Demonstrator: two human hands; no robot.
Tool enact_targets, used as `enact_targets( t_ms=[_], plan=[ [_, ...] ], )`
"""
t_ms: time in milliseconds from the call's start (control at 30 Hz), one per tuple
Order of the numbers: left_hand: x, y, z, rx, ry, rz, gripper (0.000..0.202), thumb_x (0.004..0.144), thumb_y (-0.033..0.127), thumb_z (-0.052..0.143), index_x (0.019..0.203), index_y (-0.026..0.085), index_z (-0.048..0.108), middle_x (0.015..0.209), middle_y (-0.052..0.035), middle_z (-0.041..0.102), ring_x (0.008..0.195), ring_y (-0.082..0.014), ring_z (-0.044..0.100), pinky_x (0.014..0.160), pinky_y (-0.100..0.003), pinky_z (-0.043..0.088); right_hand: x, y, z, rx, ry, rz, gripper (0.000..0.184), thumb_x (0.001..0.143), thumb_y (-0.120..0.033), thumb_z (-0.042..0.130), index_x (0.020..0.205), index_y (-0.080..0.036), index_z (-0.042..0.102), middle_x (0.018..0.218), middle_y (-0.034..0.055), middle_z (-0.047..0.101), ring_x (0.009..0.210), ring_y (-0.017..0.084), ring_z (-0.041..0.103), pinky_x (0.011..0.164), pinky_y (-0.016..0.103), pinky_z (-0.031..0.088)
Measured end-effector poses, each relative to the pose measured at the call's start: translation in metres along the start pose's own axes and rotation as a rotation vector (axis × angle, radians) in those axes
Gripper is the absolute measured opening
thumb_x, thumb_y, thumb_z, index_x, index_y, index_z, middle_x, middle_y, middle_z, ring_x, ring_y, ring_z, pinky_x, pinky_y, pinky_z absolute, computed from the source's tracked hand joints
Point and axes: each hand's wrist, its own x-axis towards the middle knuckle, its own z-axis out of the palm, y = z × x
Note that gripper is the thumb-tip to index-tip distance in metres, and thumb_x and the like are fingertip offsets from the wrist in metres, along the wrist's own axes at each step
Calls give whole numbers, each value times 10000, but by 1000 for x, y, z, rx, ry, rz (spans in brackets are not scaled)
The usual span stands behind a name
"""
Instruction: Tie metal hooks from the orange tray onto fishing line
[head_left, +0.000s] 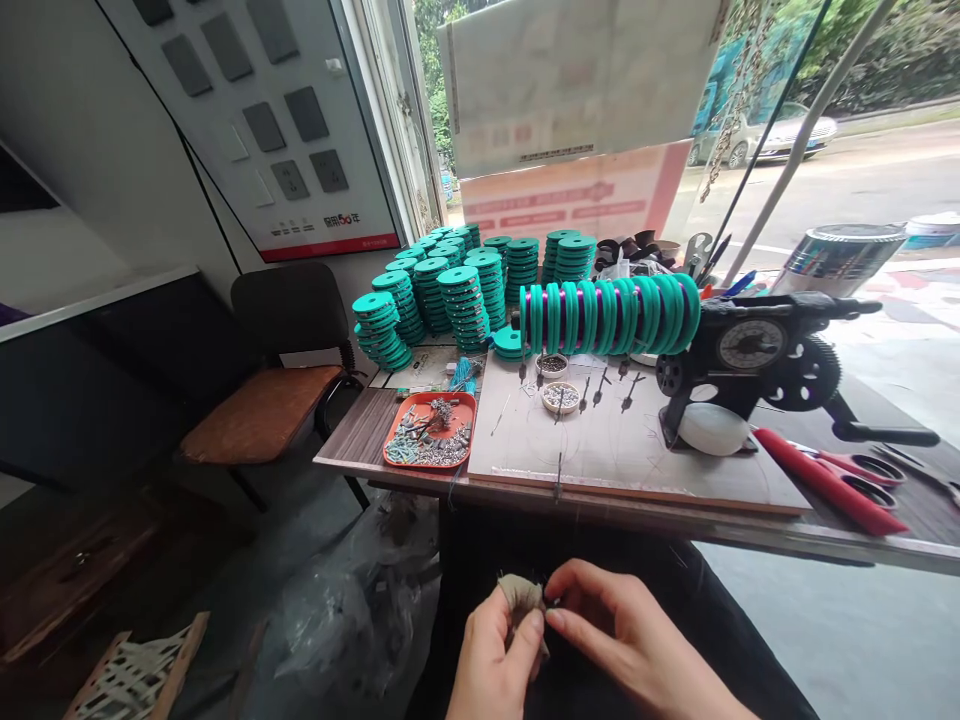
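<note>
Low in front of the table, above a dark-clothed lap, my left hand grips a crumpled beige cloth between thumb and fingers. My right hand is closed in a pinch at the cloth's right edge. Between its thumb and forefinger is a small dark thing, too small to name. Beyond both hands, a wooden board lies on the table. A row of green spools sits on a black hand-cranked winding machine at the board's right.
Stacks of green spools stand at the back left. An orange tray holds small metal parts. Two small dishes of beads, including a white one, sit on the board. Red-handled scissors lie right; a chair stands left.
</note>
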Motion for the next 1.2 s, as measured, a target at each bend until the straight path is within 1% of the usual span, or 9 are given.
enact_targets(
  t_ms=[200,333,533,667,767,867,967,1100,1200],
  plan=[
    [-2,-4,-3,496,146,85,176,795,305,509,840,192,636,779,-91,651,748,-234,556,711,-323,359,1,-2,5,-739,159,-444,216,821,-91,436,641,-177,517,562,-1,569,454,132,522,444,231,326],
    [7,-3,0,133,195,-51,81,668,223,580,734,193,616,644,-30,578,642,-175,493,629,-287,345,0,2,14,-900,210,-661,217,719,-31,422,602,-196,500,519,-2,552,413,156,504,428,273,290],
    [13,4,8,-554,172,-271,235,581,282,669,752,162,560,505,84,377,451,-40,266,438,-159,215,-1,3,17,-761,103,-516,197,739,-54,461,603,-194,447,533,-22,553,428,102,501,430,198,328],
    [12,14,-12,-547,355,-74,331,572,394,766,670,159,556,445,109,314,396,-19,206,368,-148,152,-11,-5,12,-319,-179,-306,242,803,-155,446,580,-205,366,536,-46,489,467,79,443,454,153,330],
    [11,24,-42,-559,601,69,364,548,411,784,740,169,591,495,104,347,415,-17,246,370,-126,206,-18,-11,4,-159,-146,-125,241,835,-256,444,603,-204,400,577,-41,468,529,102,440,502,174,346],
    [5,30,-62,-575,461,28,395,601,418,754,884,175,625,587,79,427,447,-13,270,411,-126,266,-16,-12,1,-36,-18,-8,292,851,-400,435,640,-199,448,597,-33,445,568,126,424,541,208,354],
    [-1,40,-74,-396,337,46,395,583,314,775,933,195,633,647,62,483,487,-26,331,457,-138,313,-8,-9,5,99,42,21,361,833,-486,452,621,-194,454,591,-34,413,590,133,394,571,230,342],
    [19,84,-97,344,494,370,238,671,328,656,867,196,634,617,44,543,602,-104,492,598,-201,409,3,-11,11,383,-98,106,437,796,-593,465,628,-191,439,593,-33,417,561,121,389,531,225,342],
    [54,122,-111,803,486,363,181,727,302,576,824,182,669,745,-27,668,704,-178,583,671,-274,425,6,-16,15,492,-193,177,479,759,-654,478,653,-187,450,552,-55,384,490,93,340,441,196,268]
  ],
)
